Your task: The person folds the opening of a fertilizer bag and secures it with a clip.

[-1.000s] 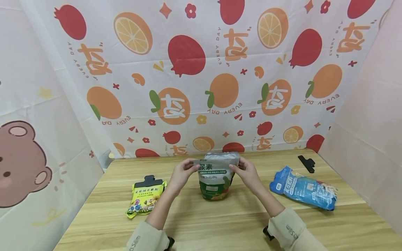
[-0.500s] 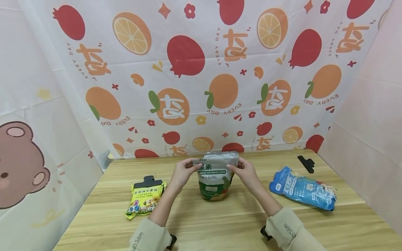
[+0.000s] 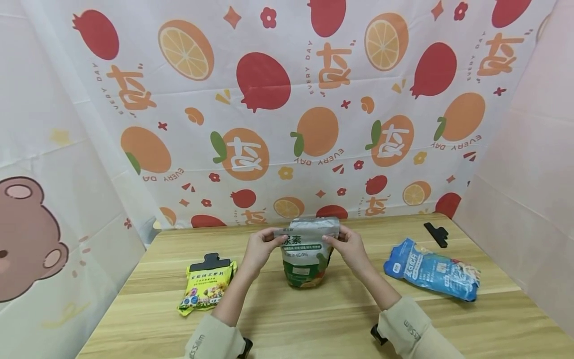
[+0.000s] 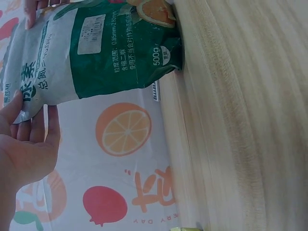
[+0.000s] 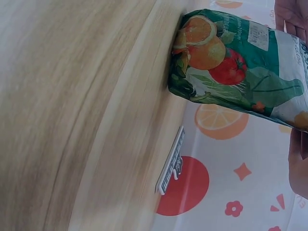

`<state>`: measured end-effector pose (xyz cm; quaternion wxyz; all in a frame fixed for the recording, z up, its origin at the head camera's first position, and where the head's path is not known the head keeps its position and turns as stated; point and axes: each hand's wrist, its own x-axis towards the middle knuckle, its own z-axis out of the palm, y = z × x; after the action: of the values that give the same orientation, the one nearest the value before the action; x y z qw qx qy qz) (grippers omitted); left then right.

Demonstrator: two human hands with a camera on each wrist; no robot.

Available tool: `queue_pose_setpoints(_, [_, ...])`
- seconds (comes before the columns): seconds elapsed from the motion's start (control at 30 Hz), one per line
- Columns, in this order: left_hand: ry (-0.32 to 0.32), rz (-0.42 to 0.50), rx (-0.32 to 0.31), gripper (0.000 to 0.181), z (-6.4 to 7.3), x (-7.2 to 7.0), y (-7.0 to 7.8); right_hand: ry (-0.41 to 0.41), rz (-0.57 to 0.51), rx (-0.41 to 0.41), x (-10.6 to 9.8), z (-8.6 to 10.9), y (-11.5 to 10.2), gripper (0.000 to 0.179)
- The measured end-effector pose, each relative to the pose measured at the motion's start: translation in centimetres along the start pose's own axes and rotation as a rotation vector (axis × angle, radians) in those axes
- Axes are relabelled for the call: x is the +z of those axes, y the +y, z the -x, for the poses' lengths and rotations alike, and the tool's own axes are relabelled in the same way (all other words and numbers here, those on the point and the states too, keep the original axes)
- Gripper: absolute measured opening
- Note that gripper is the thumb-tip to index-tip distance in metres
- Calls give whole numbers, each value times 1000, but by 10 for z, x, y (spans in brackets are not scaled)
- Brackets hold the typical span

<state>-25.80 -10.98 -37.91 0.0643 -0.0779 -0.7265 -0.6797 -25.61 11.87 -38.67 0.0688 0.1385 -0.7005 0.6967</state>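
Observation:
An upright green and silver urea fertilizer bag [image 3: 305,259] stands at mid-table, its printed front towards me. My left hand [image 3: 259,249] pinches its upper left corner, thumb in front and fingers behind. At the opposite top corner my right hand [image 3: 353,245] grips the bag the same way. The left wrist view shows the thumb [image 4: 13,107] pressed on the silver upper part of the bag [image 4: 91,48]. Orange and tomato pictures cover the bag's lower side [image 5: 226,62] in the right wrist view, where the right hand [image 5: 299,163] is partly cut off.
A yellow bag [image 3: 208,289] with a black clip [image 3: 210,261] across its top lies on the left. To the right lies a blue bag [image 3: 435,271]; a loose black clip [image 3: 437,234] is behind it. A patterned cloth [image 3: 287,119] hangs beyond the wooden table [image 3: 309,324].
My right thumb has slid slightly inward on the bag's front. Both hands keep hold of the top corners, and the head view has shifted a little.

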Motion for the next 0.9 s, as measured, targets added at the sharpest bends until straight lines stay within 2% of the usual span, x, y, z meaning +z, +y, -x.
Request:
queue_pose_setpoints(0.43, [1,6,15,15,0,0,0,2,-10,-18,1,1,2,31])
queue_pose_setpoints(0.73, [3,24,2,15,0,-1,-1,45,-9,-29,4,1,4,30])
queue_pose_setpoints(0.9, [-1,40,15,15,1,-1,-1,76,-28,-69,6,1,6,24])
